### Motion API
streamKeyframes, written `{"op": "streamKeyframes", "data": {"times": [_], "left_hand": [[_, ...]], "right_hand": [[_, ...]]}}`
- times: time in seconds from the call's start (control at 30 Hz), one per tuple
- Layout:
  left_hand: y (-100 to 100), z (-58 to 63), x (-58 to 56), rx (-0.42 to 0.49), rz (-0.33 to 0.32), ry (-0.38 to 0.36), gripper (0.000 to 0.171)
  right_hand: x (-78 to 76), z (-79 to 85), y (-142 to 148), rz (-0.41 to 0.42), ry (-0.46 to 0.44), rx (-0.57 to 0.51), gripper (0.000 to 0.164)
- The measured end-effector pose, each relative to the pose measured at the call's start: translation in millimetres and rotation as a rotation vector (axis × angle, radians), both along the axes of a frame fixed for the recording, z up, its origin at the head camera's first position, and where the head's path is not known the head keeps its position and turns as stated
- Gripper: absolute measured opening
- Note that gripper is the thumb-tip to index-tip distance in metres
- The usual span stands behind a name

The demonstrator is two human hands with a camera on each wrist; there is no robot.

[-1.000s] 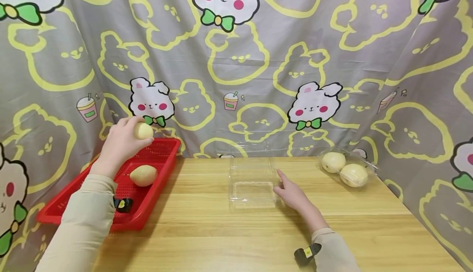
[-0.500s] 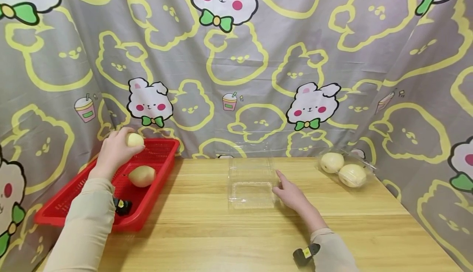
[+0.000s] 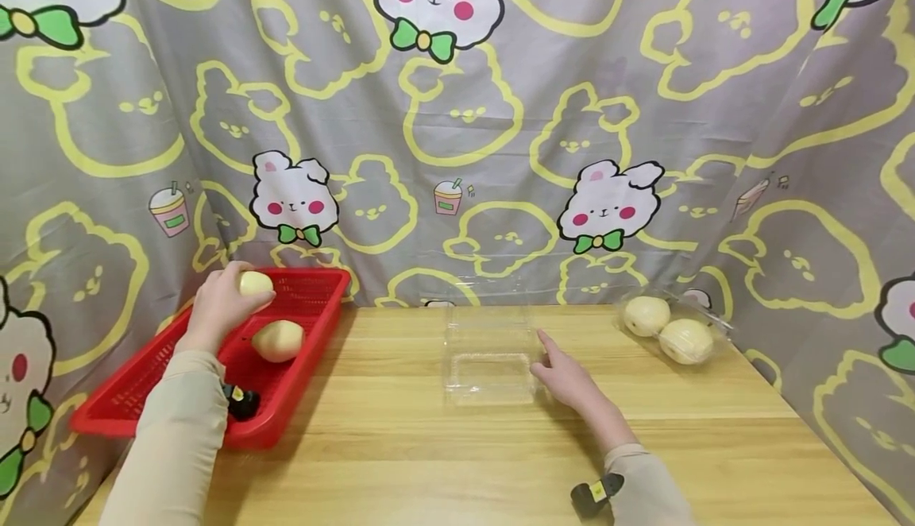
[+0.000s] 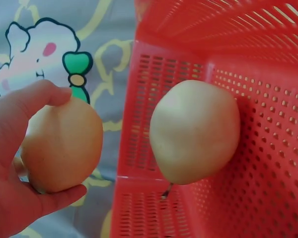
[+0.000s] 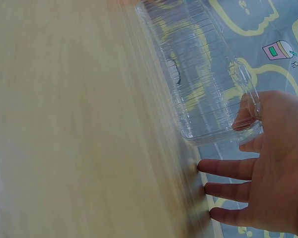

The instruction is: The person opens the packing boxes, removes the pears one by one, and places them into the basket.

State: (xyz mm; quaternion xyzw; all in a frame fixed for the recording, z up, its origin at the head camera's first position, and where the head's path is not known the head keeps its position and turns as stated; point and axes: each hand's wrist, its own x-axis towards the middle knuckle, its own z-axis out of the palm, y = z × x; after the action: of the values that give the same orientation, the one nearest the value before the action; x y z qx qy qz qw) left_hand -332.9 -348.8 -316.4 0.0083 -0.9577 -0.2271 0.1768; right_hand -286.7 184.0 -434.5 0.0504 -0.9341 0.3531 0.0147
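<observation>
Currently, the left hand [image 3: 218,303] grips a pale yellow pear [image 3: 256,283] between thumb and curled fingers, above the red basket [image 3: 316,355]. A second pear [image 3: 279,341] lies inside the basket, stem toward the left; in the left wrist view, a gap separates the two fruits, and the basket's perforated wall rises just beside the lower one. The right hand [image 3: 568,375] extends its fingers, spread apart, with thumb and forefinger at the right edge of a clear plastic container [image 3: 489,371]; whether these two digits pinch the edge cannot be determined. The container sits near the rear edge of the wooden tabletop [image 3: 393,446], its upright rear part overlapping the patterned curtain [image 3: 457,129]. A wide strip of bare wood runs between the basket's right wall and the container, and another between the container and the front of the view. At the right rear corner, well apart from the container, a clear package [image 3: 717,327] encloses two further pears [image 3: 686,341], close to the tabletop's side edge.
</observation>
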Motion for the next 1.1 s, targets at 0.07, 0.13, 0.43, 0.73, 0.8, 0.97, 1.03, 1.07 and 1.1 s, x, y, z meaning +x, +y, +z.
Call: {"op": "streamKeyframes", "data": {"times": [0.07, 0.13, 0.43, 0.73, 0.8, 0.97, 1.03, 1.07, 1.1], "left_hand": [[-3.0, -3.0, -1.2, 0.027, 0.004, -0.003, 0.068], [-7.0, -6.2, -1.4, 0.046, 0.014, -0.002, 0.070], [-23.5, -17.6, 2.7, 0.144, 0.066, -0.020, 0.072], [-33.4, -26.0, 5.6, 0.235, 0.133, -0.117, 0.077], [-35.0, -28.3, 5.0, 0.233, 0.139, -0.126, 0.076], [-38.5, -32.2, 3.2, 0.210, 0.143, -0.178, 0.075], [-39.8, -33.1, 2.7, 0.205, 0.147, -0.208, 0.076], [-40.2, -33.5, 2.4, 0.203, 0.148, -0.222, 0.076], [-40.5, -33.9, 2.3, 0.202, 0.147, -0.235, 0.077]], "right_hand": [[0.6, 0.7, 0.9, -0.002, 0.004, -0.002, 0.072], [0.3, 0.1, 1.4, 0.007, 0.012, 0.005, 0.072], [1.6, 0.6, -0.4, 0.013, 0.027, 0.006, 0.072], [1.2, 1.3, -0.6, 0.015, 0.027, 0.012, 0.073], [1.4, 1.4, 0.0, 0.016, 0.023, 0.012, 0.073], [2.6, 2.1, 2.2, 0.004, 0.007, -0.004, 0.073], [2.9, 2.4, 2.8, 0.002, 0.007, -0.002, 0.072], [3.1, 2.6, 3.1, 0.001, 0.008, -0.001, 0.072], [2.9, 2.4, 3.6, 0.002, 0.010, 0.003, 0.073]]}}
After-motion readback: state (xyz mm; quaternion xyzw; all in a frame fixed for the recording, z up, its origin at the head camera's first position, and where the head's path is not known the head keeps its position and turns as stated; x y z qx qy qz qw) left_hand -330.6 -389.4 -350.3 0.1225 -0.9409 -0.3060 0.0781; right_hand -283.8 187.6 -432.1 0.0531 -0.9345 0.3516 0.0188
